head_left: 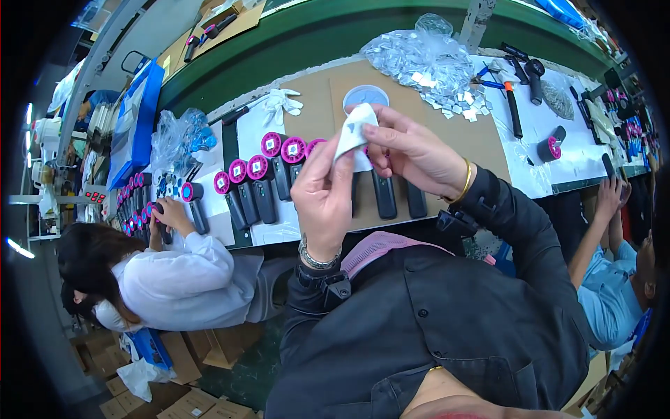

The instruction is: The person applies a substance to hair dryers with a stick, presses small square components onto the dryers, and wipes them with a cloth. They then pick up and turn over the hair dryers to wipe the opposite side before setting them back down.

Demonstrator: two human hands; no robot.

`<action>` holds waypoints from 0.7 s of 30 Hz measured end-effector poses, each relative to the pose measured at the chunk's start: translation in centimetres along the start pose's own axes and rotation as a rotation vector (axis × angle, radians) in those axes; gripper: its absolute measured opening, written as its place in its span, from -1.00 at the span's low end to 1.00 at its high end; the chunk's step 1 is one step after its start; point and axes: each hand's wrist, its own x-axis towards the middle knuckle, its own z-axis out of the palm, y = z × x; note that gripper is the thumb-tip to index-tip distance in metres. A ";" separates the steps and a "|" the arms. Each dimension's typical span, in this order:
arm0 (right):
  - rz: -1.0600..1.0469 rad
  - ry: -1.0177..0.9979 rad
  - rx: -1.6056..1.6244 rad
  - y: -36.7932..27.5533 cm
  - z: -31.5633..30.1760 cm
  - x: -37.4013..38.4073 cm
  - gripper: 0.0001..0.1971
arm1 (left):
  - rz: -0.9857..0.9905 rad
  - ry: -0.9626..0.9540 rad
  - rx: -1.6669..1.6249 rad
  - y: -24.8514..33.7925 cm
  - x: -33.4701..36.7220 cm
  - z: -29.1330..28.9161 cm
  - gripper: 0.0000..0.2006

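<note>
Raised over the worktable, my left hand (323,199) pinches the lower part of a small folded white cloth (355,131) between thumb and fingers. My right hand (419,150) is closed on the cloth's upper right side, its thumb pressed on it. A small dark mark shows on the cloth, which could also be soft paper. Behind and below my hands stretches a row of dark hair-dryer-like devices (264,199) with round pink fronts, partly hidden by my hands. Just beyond the cloth sits a shallow round whitish dish (366,94).
A clear bag (419,52) spills small whitish squares across the cardboard (464,143). White gloves (282,105) lie at the far left. Tools, including an orange-and-black hammer (512,112), lie at right. Co-workers sit on either side, one in a white shirt (181,279) handling similar devices.
</note>
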 end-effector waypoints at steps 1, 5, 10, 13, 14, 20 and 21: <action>-0.007 0.003 -0.020 0.3 0.0 -0.1 -0.33 | -0.049 -0.002 -0.121 0.0 -0.5 -0.1 -0.74; -0.088 0.127 -0.156 1.6 0.9 -0.6 -0.29 | -0.167 -0.001 -0.377 -0.3 -1.2 0.2 -0.74; -0.174 0.188 -0.121 3.4 1.3 -0.8 -0.24 | -0.181 0.022 -0.362 -0.5 -1.3 0.7 -0.78; -0.160 0.172 -0.062 4.5 1.2 -0.7 -0.23 | -0.143 0.048 -0.327 -1.1 -1.4 1.0 -0.80; -0.160 0.176 -0.061 4.7 1.5 -0.7 -0.23 | -0.115 0.075 -0.308 -1.4 -1.6 1.1 -0.81; -0.068 0.168 0.208 5.1 3.3 -1.2 -0.29 | -0.076 0.175 -0.328 -1.6 -1.4 2.0 -0.81; -0.037 0.169 0.246 5.1 3.3 -1.2 -0.31 | -0.097 0.167 -0.360 -1.6 -1.4 2.0 -0.80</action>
